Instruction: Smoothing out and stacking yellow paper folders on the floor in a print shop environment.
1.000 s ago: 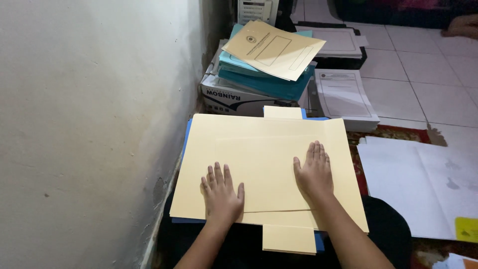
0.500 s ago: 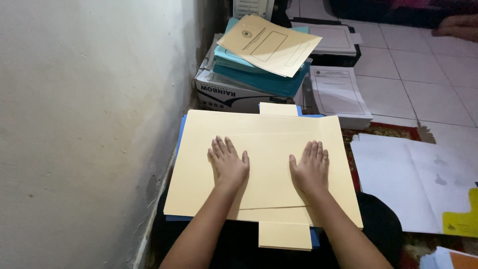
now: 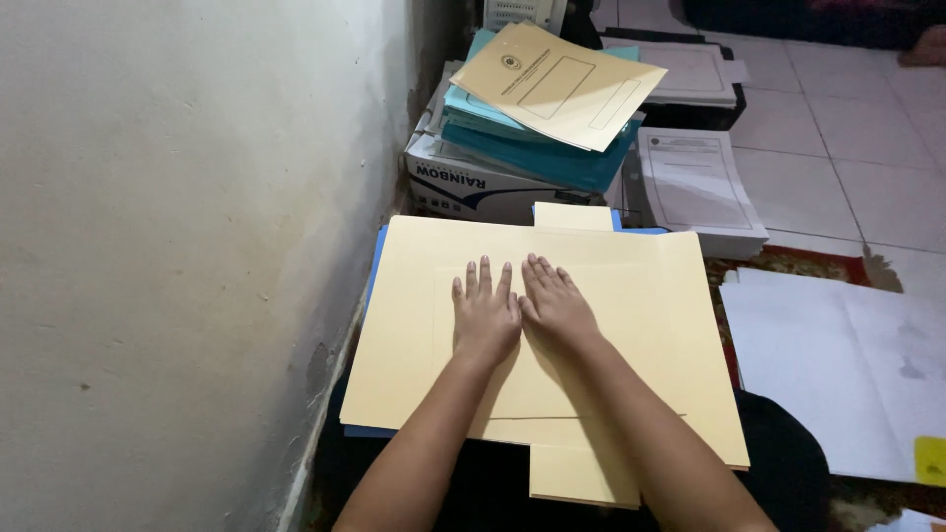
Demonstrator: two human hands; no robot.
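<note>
Both our hands lie flat, palms down, fingers stretched out, gripping nothing. Head view, only one we have. Our left hand (image 3: 485, 315) and our right hand (image 3: 555, 303) sit side by side, touching at the inner edges, pressed on the middle of a large pale yellow unfolded cardboard folder (image 3: 552, 345). That folder lies spread across our lap, close to the white plaster wall (image 3: 187, 246) on the left. A small yellow tab sticks out at its far edge, another at its near edge. Under it we see a blue sheet (image 3: 377, 266) peeking out along the left side and far corners.

Beyond the folder stands a white cardboard box (image 3: 473, 187) against the wall, with a stack of teal-blue folders (image 3: 537, 148) on top. A tan printed folder cover (image 3: 557, 84) lies tilted on that stack. Just right of the box sits a pile of white printed paper sheets (image 3: 695, 182) on the white tiled floor (image 3: 867, 177). Large white sheets (image 3: 838, 365) lie to our right, well apart from our hands. A small yellow piece (image 3: 929, 460) shows at the right edge.
</note>
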